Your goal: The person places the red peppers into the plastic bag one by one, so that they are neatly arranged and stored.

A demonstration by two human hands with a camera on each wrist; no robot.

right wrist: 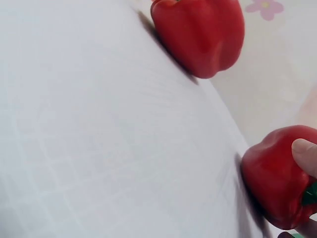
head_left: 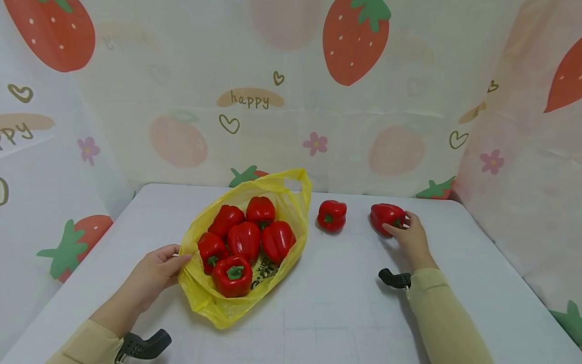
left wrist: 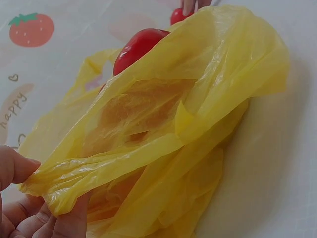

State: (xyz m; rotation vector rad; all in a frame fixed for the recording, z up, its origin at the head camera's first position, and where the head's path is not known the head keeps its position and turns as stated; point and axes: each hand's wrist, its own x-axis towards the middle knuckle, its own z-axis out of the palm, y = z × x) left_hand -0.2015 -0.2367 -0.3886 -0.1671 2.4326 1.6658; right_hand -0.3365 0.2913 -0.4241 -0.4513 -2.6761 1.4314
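My left hand [head_left: 156, 273] pinches the left edge of a yellow plastic bag [head_left: 200, 298], thumb and fingers gathering the film in the left wrist view. Several red bell peppers [head_left: 244, 241] lie inside the bag, whose mouth faces up. Over at the right, my right hand [head_left: 414, 240] grips another red bell pepper [head_left: 386, 218] by its stem end, the thumb on its near side. That same held pepper [right wrist: 277, 173] shows at the right edge of the right wrist view. Between bag and right hand, a loose red bell pepper [head_left: 331, 216] sits on the table.
A white-covered table [head_left: 327, 313] carries everything. Behind it and at both sides hang pale curtains [head_left: 345, 116] printed with strawberries, hearts and flowers. Black curved wrist mounts [head_left: 394, 279] stick out from both sleeves.
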